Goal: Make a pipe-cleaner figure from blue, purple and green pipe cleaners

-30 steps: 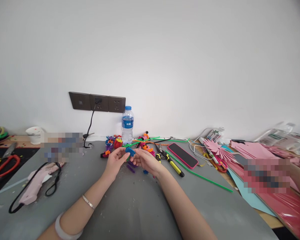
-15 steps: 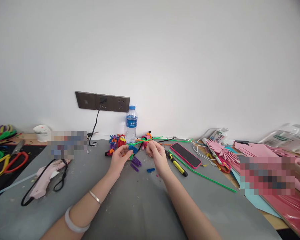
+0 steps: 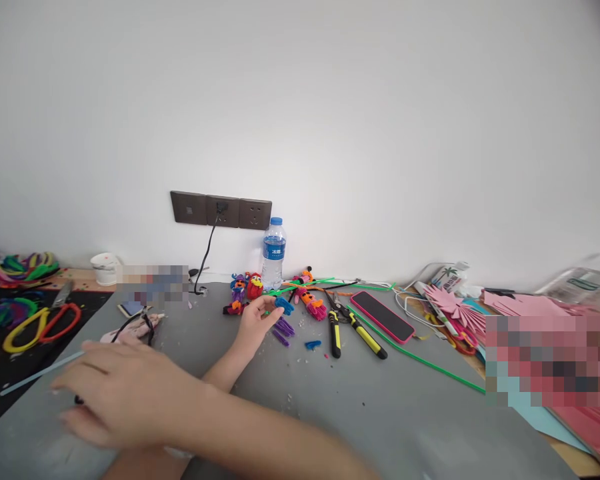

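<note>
One blue fuzzy piece (image 3: 284,307) is sitting above the grey work surface (image 3: 405,413), pinched between the thumb and fingers of the left hand (image 3: 257,323). Beneath it a purple piece (image 3: 286,327) is lying, with a smaller blue scrap (image 3: 313,345) resting near that. The right hand (image 3: 120,393), blurred, is hanging over the pink glue gun (image 3: 137,328), its forearm crossing the left one; its fingers are standing loosely apart, though whether they are touching the gun I cannot tell. Yellow-and-black pliers (image 3: 343,319) are lying spread beside a phone (image 3: 383,317), and a water bottle (image 3: 274,253) is standing against the wall (image 3: 355,133).
</note>
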A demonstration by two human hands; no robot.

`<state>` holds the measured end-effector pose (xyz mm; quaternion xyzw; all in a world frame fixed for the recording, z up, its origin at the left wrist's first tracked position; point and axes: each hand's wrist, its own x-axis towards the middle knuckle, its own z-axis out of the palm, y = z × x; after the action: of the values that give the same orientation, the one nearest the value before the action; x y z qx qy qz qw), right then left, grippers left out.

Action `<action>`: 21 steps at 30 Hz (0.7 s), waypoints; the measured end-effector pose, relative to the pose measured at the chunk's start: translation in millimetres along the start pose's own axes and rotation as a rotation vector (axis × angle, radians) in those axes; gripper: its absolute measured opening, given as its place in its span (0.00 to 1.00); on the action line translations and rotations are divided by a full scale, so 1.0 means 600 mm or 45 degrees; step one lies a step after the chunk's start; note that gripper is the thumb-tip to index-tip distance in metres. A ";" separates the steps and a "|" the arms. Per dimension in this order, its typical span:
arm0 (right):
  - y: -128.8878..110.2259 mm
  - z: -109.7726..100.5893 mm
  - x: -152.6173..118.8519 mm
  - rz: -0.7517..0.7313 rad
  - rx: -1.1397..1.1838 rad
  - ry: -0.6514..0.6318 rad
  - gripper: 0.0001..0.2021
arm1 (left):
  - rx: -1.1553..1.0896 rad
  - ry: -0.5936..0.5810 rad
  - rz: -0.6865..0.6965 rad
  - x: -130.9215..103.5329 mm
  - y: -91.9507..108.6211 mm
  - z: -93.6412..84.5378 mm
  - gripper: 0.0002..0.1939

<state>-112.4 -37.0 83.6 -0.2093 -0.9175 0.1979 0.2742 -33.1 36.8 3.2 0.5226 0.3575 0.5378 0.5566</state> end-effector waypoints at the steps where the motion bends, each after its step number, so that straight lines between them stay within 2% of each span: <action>1: 0.005 0.029 0.028 -0.080 -0.175 -0.024 0.06 | -0.004 -0.011 -0.004 0.000 -0.001 0.000 0.14; 4: 0.022 0.096 0.090 0.039 -0.432 -0.151 0.08 | -0.001 -0.015 -0.009 -0.001 -0.002 -0.002 0.13; 6: 0.031 0.114 0.102 0.191 -0.373 -0.327 0.07 | -0.007 -0.009 -0.009 -0.002 0.000 -0.003 0.13; 8: 0.039 0.114 0.094 0.360 -0.266 -0.364 0.13 | -0.006 -0.004 -0.018 -0.004 0.003 -0.001 0.12; 10: 0.047 0.109 0.078 0.472 -0.224 -0.331 0.13 | 0.000 -0.012 -0.012 -0.006 0.003 0.004 0.12; 13: 0.059 0.114 0.068 0.480 -0.184 -0.273 0.07 | 0.014 -0.054 0.012 -0.008 -0.002 0.009 0.12; 15: 0.065 0.130 0.077 0.494 -0.173 -0.304 0.12 | 0.015 -0.061 0.014 -0.007 -0.006 0.008 0.12; 17: 0.067 0.147 0.090 0.590 -0.198 -0.359 0.16 | 0.002 -0.022 0.008 -0.005 -0.010 0.003 0.13; 21: 0.060 0.150 0.089 0.638 -0.137 -0.262 0.11 | 0.020 0.044 -0.017 -0.005 -0.010 -0.001 0.14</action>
<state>-195.8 -2.9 19.6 -0.4228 -0.8693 0.2310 0.1104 -32.7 34.7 -3.5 0.5151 0.3749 0.5403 0.5498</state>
